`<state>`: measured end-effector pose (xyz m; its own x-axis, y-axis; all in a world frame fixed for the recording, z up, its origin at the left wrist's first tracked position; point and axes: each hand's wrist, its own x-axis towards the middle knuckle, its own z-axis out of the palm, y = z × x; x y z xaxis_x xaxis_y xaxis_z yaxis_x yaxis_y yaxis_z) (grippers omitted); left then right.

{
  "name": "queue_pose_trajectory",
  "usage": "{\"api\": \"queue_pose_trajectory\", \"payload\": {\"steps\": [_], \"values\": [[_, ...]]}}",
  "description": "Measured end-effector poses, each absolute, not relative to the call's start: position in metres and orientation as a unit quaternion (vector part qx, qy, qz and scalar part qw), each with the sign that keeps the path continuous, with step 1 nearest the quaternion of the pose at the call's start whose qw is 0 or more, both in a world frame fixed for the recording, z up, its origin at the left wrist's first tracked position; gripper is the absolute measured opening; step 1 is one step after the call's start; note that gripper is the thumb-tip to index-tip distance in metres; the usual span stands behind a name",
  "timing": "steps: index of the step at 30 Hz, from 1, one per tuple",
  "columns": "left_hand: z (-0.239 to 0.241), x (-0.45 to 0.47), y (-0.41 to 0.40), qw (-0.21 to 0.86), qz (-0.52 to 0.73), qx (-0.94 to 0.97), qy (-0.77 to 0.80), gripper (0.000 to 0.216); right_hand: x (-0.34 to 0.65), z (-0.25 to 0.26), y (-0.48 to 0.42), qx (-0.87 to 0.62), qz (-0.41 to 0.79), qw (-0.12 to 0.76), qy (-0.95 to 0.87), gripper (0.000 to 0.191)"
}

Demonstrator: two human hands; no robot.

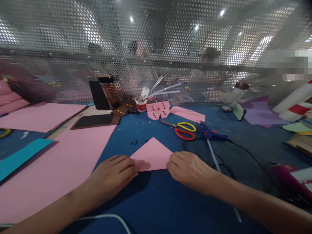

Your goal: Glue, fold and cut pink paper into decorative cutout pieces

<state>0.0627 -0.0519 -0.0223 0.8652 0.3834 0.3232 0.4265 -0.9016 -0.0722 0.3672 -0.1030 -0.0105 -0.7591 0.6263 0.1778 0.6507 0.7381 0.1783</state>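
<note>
A pink sheet of paper (pixel 153 152), folded into a triangle with its point facing away from me, lies on the blue table. My left hand (pixel 118 170) grips its left corner, fingers closed over the edge. At the right corner, my right hand (pixel 186 165) holds the paper in the same way, fingers curled together. Beyond the triangle lie scissors (pixel 179 127) with one yellow and one red handle. A blue glue gun (pixel 213 132) with a long glue stick sits to their right. Small black bits (pixel 134 143) are scattered left of the triangle's tip.
Large pink sheets (pixel 60 162) and a turquoise strip (pixel 21 157) cover the left side. A pink cut-out with black dots (pixel 158 110), a paper cup (pixel 141 104) and a jar (pixel 109 92) stand at the back. A magenta tool (pixel 291 177) lies at right. Perforated metal walls the rear.
</note>
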Motion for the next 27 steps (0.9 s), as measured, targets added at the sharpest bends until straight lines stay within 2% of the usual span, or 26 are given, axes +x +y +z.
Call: {"api": "queue_pose_trajectory", "payload": {"steps": [10, 19, 27], "values": [[-0.021, 0.068, -0.053, 0.038, -0.181, -0.962, -0.199, 0.02, 0.365, 0.002, -0.105, -0.357, -0.062, 0.061, -0.93, 0.012], [-0.024, 0.064, -0.05, 0.023, -0.193, -0.961, -0.196, 0.022, 0.368, -0.008, -0.101, -0.336, -0.094, 0.061, -0.935, 0.01], [-0.024, 0.065, -0.052, -0.027, -0.186, -0.955, -0.229, 0.02, 0.369, -0.002, -0.101, -0.345, -0.036, 0.077, -0.935, 0.015]]}}
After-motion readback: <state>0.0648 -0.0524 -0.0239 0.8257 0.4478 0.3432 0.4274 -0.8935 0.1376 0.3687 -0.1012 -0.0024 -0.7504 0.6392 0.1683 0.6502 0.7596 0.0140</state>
